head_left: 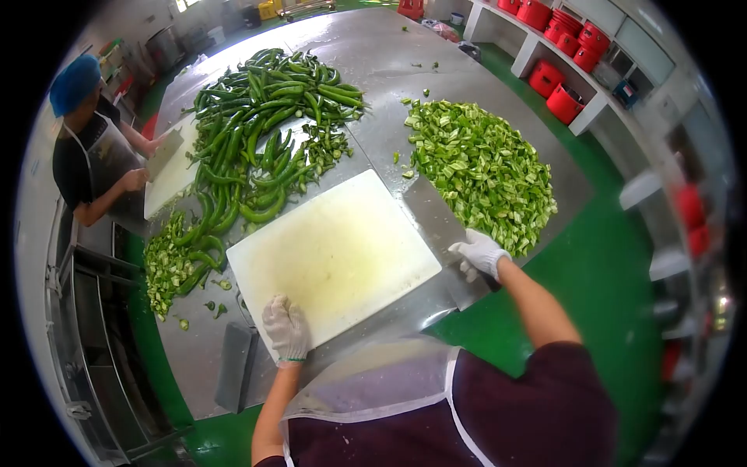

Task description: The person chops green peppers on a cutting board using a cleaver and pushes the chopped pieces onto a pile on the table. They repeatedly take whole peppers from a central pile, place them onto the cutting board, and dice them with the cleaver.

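Observation:
My left hand (286,328), in a white knit glove, rests on the near left corner of a white cutting board (334,261). Its fingers are curled together, and nothing shows in them. The board's top is bare and stained yellowish. Off the board's right edge, my right hand (480,253), also gloved, grips a cleaver (433,218) by its dark handle. Its broad blade lies between the board and a large heap of chopped green peppers (478,167). Beyond the board is a pile of whole long green peppers (257,117), with cut stem ends (327,146) beside it.
To the left, a co-worker (93,148) in a blue cap holds a cleaver (165,148) over another white board (175,175). A smaller chopped heap (167,261) lies nearby. A grey block-like object (236,366) sits at the table's near left. Red tubs (564,101) stand at right.

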`<action>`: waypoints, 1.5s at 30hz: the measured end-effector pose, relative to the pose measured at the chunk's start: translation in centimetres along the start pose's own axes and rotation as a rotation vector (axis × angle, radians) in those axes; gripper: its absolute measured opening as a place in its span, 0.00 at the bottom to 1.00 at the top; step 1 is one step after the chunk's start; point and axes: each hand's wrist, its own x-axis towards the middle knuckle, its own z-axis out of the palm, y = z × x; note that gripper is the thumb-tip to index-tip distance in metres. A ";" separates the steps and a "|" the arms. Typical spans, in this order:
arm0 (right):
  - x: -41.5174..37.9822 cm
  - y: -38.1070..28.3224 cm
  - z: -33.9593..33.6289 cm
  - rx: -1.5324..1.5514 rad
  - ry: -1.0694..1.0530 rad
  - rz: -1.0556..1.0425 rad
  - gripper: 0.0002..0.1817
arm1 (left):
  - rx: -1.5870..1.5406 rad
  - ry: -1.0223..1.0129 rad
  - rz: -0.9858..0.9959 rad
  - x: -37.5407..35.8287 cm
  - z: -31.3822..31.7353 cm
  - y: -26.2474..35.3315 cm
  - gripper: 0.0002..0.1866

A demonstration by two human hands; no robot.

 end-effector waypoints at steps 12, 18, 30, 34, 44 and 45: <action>5.8 -7.5 -11.7 -1.087 0.623 -0.164 0.10 | 0.005 -0.011 0.018 0.2 -0.2 0.7 0.13; 4.6 -11.9 -7.3 -0.701 0.553 -0.089 0.16 | 0.029 -0.028 -0.009 0.2 0.0 0.5 0.15; 13.5 -10.3 -8.5 -0.659 0.351 -0.050 0.31 | 0.023 -0.084 -0.034 -0.2 -0.1 0.1 0.12; 12.4 -11.1 -10.0 -0.095 0.609 -0.199 0.14 | 0.070 -0.002 -0.066 0.3 -0.2 0.9 0.13; 5.7 -5.9 5.8 0.471 0.029 -0.128 0.14 | -0.124 0.082 -0.061 3.6 -0.8 -0.1 0.14; 4.1 -6.2 8.1 0.489 -0.013 -0.114 0.14 | -0.103 0.095 -0.034 6.1 -1.6 -0.5 0.13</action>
